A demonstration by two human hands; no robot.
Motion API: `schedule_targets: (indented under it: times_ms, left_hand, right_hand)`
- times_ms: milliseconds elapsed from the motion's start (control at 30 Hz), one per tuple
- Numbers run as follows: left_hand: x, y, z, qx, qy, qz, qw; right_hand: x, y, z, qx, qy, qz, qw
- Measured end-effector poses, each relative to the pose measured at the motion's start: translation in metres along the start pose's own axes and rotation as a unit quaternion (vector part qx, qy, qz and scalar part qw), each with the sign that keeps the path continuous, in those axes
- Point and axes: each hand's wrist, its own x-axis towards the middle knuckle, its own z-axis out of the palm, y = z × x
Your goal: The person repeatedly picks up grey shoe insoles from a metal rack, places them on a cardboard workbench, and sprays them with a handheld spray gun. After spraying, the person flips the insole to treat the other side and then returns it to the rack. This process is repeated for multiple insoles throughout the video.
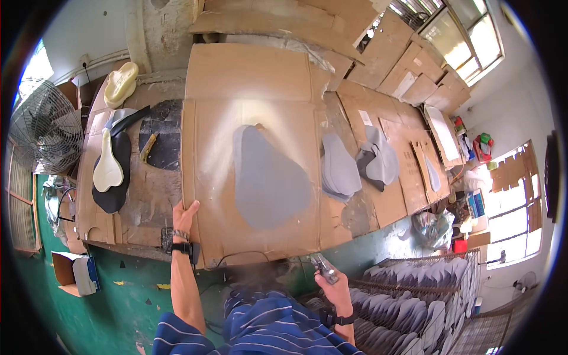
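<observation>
shirt (266,325); spray gun (323,267) in right hand (337,292)

Ahead of the left grip (184,222) spreads a cardboard-covered bench (151,204), with a caged fan (47,121) farther left and green floor (127,319) below, while daylight fills windows (513,222) in a pale wall (520,124) well right of the right grip (335,290).

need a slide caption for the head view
Grey teardrop-shaped piece on a cardboard sheet, left hand at the sheet's edge, right hand holding a metal spray gun.
</observation>
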Motion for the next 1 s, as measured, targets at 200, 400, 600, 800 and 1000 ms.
schedule_targets:
  times_ms: [200,400,600,800,1000]
  left_hand:
    - [0.057,-0.079,-0.016,0.287,0.05,-0.038,0.956]
    - [0.038,-0.086,0.003,0.228,0.142,0.063,0.961]
    - [0.046,-0.098,-0.014,0.052,0.148,0.048,0.986]
    - [0.051,-0.074,-0.02,0.201,0.249,0.086,0.943]
    - [0.015,-0.027,-0.026,0.178,0.309,0.196,0.914]
  right_hand:
    - [0.006,-0.012,-0.005,-0.01,-0.005,-0.019,1.0]
    - [-0.023,-0.065,-0.011,0.019,-0.009,-0.027,0.999]
    - [-0.032,-0.102,-0.019,-0.072,-0.055,-0.101,0.991]
    - [-0.027,-0.115,-0.026,-0.134,-0.077,-0.139,0.978]
    - [-0.013,-0.134,-0.043,-0.158,-0.106,-0.233,0.954]
